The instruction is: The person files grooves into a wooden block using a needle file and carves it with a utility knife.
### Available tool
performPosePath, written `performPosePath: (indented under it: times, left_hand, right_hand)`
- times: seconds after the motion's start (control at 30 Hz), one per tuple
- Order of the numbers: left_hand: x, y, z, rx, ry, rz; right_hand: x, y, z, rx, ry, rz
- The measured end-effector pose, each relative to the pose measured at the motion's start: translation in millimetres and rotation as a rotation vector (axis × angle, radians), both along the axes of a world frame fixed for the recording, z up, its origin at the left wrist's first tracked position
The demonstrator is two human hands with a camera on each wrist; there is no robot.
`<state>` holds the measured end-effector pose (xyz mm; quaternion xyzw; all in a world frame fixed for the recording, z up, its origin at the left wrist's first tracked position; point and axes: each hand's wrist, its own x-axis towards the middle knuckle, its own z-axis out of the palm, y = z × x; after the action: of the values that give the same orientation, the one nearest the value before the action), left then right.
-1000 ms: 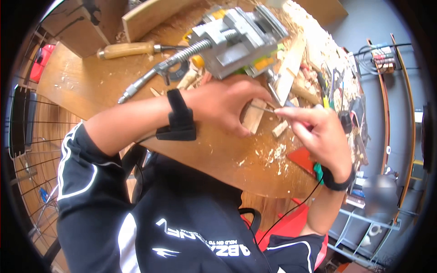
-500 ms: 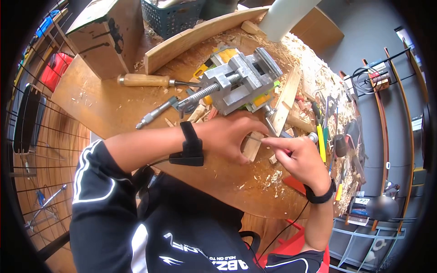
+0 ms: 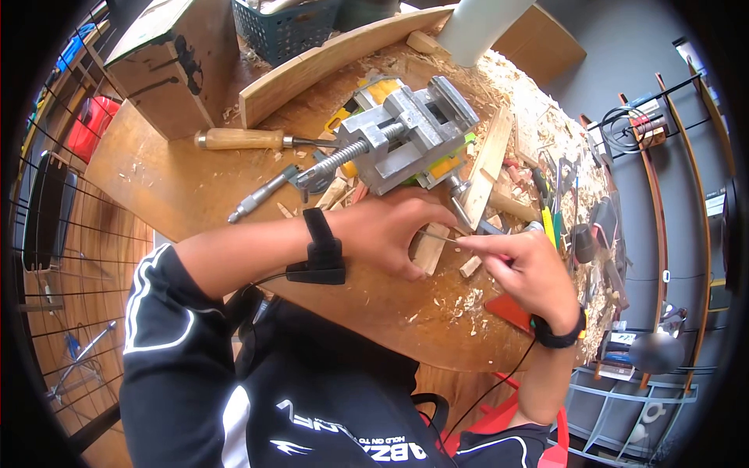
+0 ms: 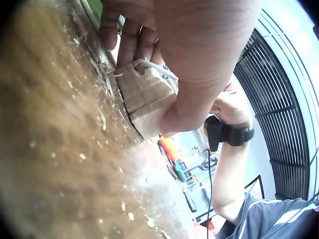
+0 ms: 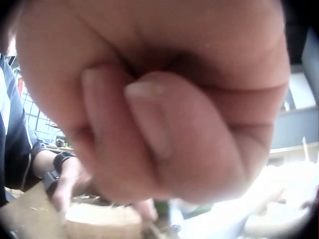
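Observation:
My left hand [image 3: 386,230] holds a small wooden block [image 3: 427,253] on the table, thumb on one side and fingers on the other. A rough notch shows in the end of the block [image 4: 144,89] in the left wrist view. My right hand [image 3: 530,269] grips a slim tool with a thin metal shaft [image 3: 438,235]; its index finger lies along the tool, and the shaft reaches over the block. The tool's handle is hidden inside the curled fingers [image 5: 189,134] in the right wrist view, so I cannot tell its kind.
A metal vise [image 3: 406,140] stands just beyond my left hand. A wooden-handled chisel [image 3: 242,140] lies at the left, near a long board [image 3: 328,58] and a box [image 3: 168,78]. Shavings [image 3: 464,304], wood scraps and several hand tools cover the table's right side.
The head view has swung, so the table sits lower in it than a second ago. Both hands keep their grips; in the last half second my right hand has shifted slightly to the right.

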<state>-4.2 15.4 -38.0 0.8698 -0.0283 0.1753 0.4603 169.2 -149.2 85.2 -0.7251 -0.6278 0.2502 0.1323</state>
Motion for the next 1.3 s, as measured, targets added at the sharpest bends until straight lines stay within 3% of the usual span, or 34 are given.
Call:
performPosePath:
  times: [0.13,0.23,0.53,0.67,0.77,0.8,0.9,1.07,1.13,1.3]
  left_hand:
    - [-1,-2,-4,-0.017,-0.06,0.007]
    - [3,0,-6,0.006,-0.055,0.011]
    - [2,1,0,0.047,-0.075,-0.001]
    - [0,0,-8,0.0,-0.075,0.024]
    - [3,0,-1,0.041,-0.085,-0.012]
    - [3,0,-3,0.03,-0.068,-0.01]
    - [0,0,-4,0.022,-0.056,0.014]
    - [1,-2,-2,0.028,-0.008,-0.003]
    - [1,-1,-13,0.0,-0.117,0.037]
    - [0,-3,-2,-0.035,-0.044,0.052]
  right_hand:
    - [4,0,-23,0.1,-0.078,0.084]
    - [1,0,6,0.001,-0.05,0.028]
    - [1,2,-10,0.033,-0.199,0.103]
    - [3,5,-9,-0.022,-0.021,0.018]
    - [5,2,-14,0.025,-0.058,0.083]
    - [9,-2,-16,0.038,0.054,0.023]
    - [3,-2,-26,0.038,-0.017,0.016]
    - [-4,-14,8,-0.021,-0.059,-0.059]
    - [-1,-24,5,0.027,-0.042,-0.077]
    - [8,-41,-6,0.041,-0.005,-0.171]
